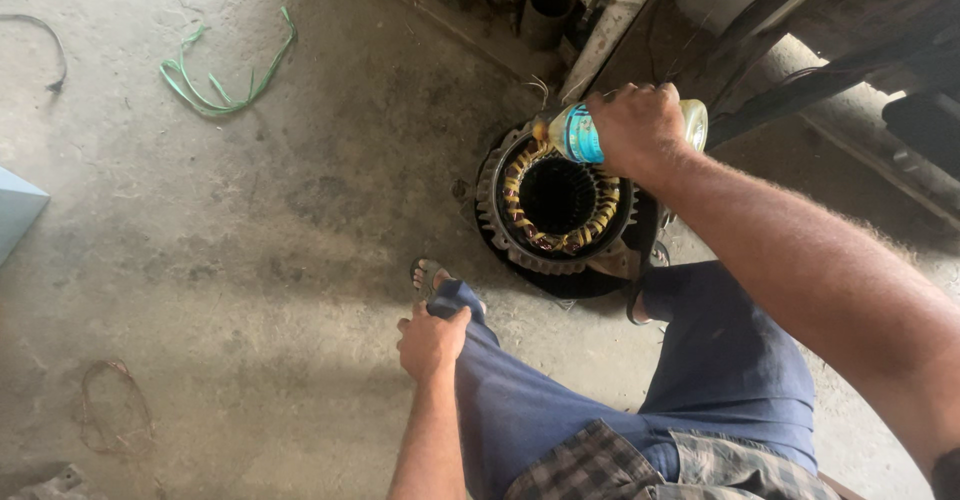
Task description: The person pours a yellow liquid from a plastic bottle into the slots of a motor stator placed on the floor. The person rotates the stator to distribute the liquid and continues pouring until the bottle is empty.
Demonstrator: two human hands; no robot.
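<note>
the right hand [640, 125] grips a tilted plastic bottle [580, 132], its mouth over the motor stator [553, 200] just below. the left hand [432, 342] rests curled on the knee [462, 305].

The person wears dark blue trousers [720, 360] and a checked shirt [640, 465] in grey and brown. Both forearms are bare, and a sandal [428, 275] shows on one foot.

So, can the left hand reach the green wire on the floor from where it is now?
Probably not without moving. The left hand rests on the knee, and the green wire lies far off across bare floor. Nothing blocks the way; it just looks too far.
</note>
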